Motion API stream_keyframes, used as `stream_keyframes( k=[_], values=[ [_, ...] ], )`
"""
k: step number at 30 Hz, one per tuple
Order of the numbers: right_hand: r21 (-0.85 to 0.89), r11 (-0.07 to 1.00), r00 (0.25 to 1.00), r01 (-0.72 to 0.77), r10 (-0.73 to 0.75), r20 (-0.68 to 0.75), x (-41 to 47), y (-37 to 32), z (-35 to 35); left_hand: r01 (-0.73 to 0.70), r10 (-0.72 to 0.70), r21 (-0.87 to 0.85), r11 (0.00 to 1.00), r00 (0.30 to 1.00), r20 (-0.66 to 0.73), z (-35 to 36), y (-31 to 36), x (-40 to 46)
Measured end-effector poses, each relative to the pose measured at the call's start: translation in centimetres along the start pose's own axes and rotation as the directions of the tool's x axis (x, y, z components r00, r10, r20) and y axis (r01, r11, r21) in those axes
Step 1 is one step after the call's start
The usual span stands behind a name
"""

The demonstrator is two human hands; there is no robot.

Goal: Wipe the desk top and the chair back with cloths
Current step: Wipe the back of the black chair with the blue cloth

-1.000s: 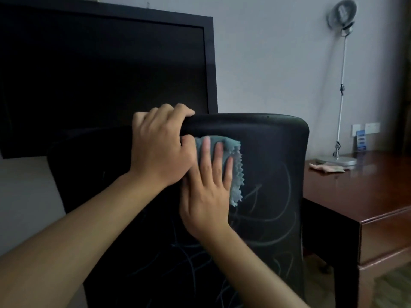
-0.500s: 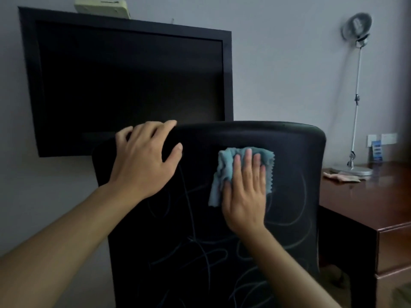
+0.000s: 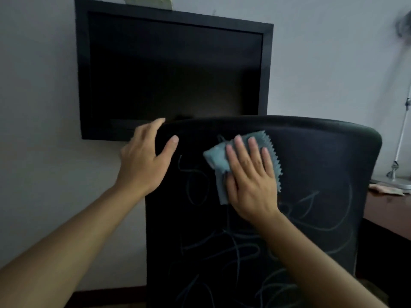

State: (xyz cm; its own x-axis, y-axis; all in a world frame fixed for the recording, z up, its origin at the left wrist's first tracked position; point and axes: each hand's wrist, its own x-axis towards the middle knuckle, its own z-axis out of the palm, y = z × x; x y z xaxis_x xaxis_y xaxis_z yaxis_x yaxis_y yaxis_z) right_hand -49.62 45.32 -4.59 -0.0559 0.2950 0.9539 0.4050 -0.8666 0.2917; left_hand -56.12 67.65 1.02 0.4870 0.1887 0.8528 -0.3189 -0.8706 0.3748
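Note:
A black chair back (image 3: 322, 174) covered in pale scribble marks fills the lower middle of the head view. My right hand (image 3: 250, 178) lies flat on it, pressing a blue-grey cloth (image 3: 216, 161) with zigzag edges against the upper part. My left hand (image 3: 144, 161) holds the chair back's top left corner, fingers over the top edge and thumb on the near face. The brown wooden desk (image 3: 387, 210) shows at the right edge, with a second, beige cloth (image 3: 385, 189) lying on it.
A black wall-mounted screen (image 3: 173, 70) hangs behind the chair. A silver desk lamp (image 3: 400, 152) stands on the desk at the far right, its base beside the beige cloth. A grey wall lies behind everything.
My right hand slid the blue cloth rightwards across the chair back, away from my left hand. My left hand shifted to the chair's left corner and loosened its grip. The view swung to the left.

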Motion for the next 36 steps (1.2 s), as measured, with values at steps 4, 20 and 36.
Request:
stream_keyframes(
  k=[4,20,36],
  values=[
    [0.028,0.990,0.985,-0.136,0.138,-0.099,4.5,-3.5,0.7,0.069,-0.074,-0.212,0.975,0.997,-0.014,-0.1,-1.1,0.2],
    [0.057,0.984,0.983,0.167,-0.171,0.064,4.8,-8.2,1.9,0.070,-0.096,-0.444,0.893,0.995,-0.037,-0.5,-2.8,0.1],
    [0.379,0.862,0.913,0.337,-0.398,0.094,-4.3,-11.8,4.1,0.479,-0.431,-0.640,0.600,0.868,0.246,4.1,-9.2,-8.7]
  ],
)
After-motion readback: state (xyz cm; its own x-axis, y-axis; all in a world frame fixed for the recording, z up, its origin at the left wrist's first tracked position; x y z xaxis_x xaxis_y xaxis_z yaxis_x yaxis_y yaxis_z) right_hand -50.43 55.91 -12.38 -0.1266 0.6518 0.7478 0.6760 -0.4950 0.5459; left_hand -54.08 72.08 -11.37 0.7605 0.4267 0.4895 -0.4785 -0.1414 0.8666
